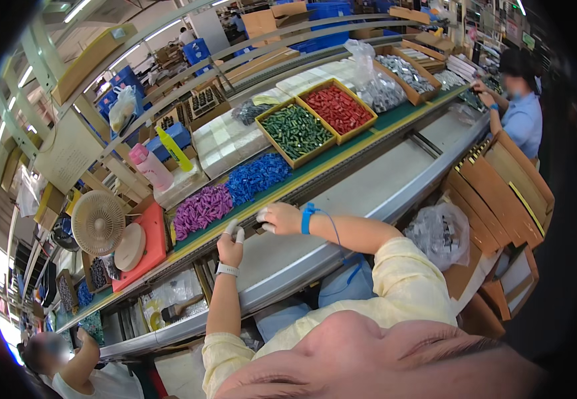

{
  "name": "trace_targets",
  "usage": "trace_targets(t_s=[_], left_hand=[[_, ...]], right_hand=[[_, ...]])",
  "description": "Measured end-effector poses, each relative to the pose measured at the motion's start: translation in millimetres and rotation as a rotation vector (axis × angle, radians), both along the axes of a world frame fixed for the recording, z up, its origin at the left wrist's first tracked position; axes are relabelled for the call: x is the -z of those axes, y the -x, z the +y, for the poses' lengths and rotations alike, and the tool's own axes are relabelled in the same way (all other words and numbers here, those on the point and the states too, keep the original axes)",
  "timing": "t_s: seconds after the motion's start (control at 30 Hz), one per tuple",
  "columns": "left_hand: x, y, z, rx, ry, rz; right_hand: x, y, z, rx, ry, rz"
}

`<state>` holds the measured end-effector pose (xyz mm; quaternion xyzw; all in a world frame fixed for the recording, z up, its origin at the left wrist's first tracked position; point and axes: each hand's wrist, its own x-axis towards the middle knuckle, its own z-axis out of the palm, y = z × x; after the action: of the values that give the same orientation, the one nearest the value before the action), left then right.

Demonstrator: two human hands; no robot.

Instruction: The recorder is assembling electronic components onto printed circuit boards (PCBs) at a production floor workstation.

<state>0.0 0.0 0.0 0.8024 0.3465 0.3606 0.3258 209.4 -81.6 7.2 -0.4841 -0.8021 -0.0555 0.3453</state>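
The person's left grip (230, 249) points upward with two white-capped fingers extended, near the front edge of the surface (395, 119); whether it pinches anything cannot be told. The right grip (283, 218), just beside it, is turned toward the left one with its fingers bent; whether it holds a part cannot be told either. A white band circles the left wrist, a blue band (309, 218) with a cord the right. From the left, a co-worker (99, 380) in white sits at the lower corner, and a fan (99, 223) stands beside a red board (155, 239) that carries a round disc (131, 247). Next come a pink bottle (151, 167) and a yellow-green bottle (174, 149), upright but slanting in view. The purple parts (203, 209) lie heaped on the green surface, nearest the left grip; the blue parts (256, 178) touch them on the right, beyond the right grip. Farther right, two adjoining trays hold green parts (295, 130) and red parts (339, 110), followed by a clear bag (380, 92) of grey parts. At the far right are open cartons (494, 193) and another co-worker (522, 123) in blue.
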Motion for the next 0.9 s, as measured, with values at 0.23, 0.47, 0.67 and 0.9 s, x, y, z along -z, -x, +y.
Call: trace_targets(t_s=[0.23,0.47,0.67,0.9], left_hand=[[-7.4,14.7,5.1,-0.002,0.378,-0.112],[-11.4,7.8,-8.5,0.085,0.392,-0.082],[-14.2,8.2,-9.5,0.118,0.325,0.005],[-10.1,14.1,-4.8,0.096,0.331,-0.020]], right_hand=[[-11.3,-2.2,-8.9,-0.076,0.379,0.278],[2.7,-12.3,-3.6,-0.048,0.596,0.209],[4.0,-14.1,-3.2,-0.039,0.734,0.103],[8.0,-15.0,-0.3,-0.042,0.749,0.075]])
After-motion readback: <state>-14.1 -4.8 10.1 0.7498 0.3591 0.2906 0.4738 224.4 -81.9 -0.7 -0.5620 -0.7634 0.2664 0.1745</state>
